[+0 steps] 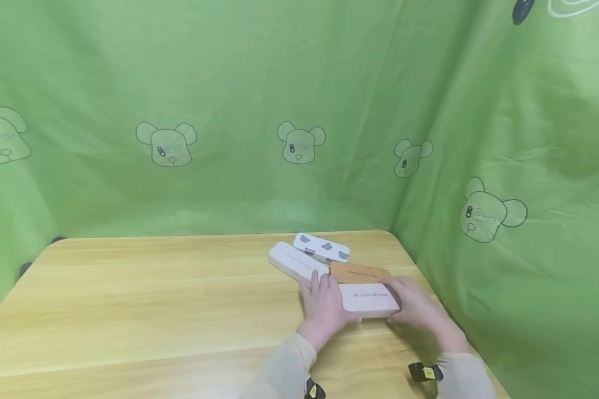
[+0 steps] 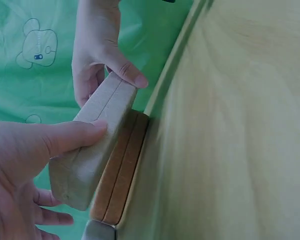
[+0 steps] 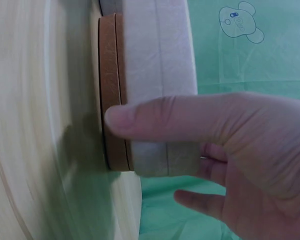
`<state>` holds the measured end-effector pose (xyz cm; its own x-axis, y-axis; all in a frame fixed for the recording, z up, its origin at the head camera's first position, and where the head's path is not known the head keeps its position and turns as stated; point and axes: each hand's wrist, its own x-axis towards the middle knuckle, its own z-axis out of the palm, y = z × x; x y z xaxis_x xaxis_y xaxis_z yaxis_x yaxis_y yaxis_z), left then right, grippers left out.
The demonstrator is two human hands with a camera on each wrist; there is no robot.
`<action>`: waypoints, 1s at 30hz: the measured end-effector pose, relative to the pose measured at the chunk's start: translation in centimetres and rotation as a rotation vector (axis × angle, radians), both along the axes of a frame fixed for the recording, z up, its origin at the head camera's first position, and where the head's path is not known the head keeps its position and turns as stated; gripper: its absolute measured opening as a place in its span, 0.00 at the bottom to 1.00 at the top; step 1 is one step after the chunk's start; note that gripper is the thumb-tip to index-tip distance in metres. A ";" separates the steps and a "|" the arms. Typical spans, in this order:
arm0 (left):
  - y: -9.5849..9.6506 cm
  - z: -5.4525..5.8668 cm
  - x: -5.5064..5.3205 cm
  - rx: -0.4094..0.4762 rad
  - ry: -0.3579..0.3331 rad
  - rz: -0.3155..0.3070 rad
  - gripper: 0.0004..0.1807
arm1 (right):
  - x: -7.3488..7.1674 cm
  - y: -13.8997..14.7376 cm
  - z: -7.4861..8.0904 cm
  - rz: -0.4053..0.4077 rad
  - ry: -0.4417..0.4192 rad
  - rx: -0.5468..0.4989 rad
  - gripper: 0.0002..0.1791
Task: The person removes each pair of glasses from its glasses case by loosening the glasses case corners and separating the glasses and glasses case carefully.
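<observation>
A whitish glasses case [image 1: 371,300] with a line of dark print on its lid is held between both hands. My left hand [image 1: 325,306] grips its left end, thumb along the seamed near side. At the other end my right hand [image 1: 419,307] holds it, thumb pressed on the side and fingers behind. In the left wrist view the held case [image 2: 85,175] is tilted over a brown glasses case [image 2: 121,172]. That brown case lies on the table just behind, its printed lid partly covered in the head view.
A pale glasses case [image 1: 295,260] lies angled to the left of the brown one. Behind them is a white case with dark bear-shaped spots [image 1: 324,247]. The wooden table [image 1: 145,299] is bordered by a green curtain [image 1: 239,66] at the back and sides.
</observation>
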<state>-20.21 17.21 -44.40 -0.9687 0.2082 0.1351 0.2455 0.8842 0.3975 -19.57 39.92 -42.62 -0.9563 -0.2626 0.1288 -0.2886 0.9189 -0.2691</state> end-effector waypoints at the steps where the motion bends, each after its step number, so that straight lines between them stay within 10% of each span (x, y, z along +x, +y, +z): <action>1: 0.0 -0.2 0.1 -0.004 -0.017 -0.001 0.64 | 0.0 -0.1 -0.2 0.000 -0.014 0.001 0.48; 30: 0.5 -1.5 1.6 -0.232 -0.046 -0.037 0.65 | 0.0 -0.5 -1.1 -0.003 -0.168 0.059 0.48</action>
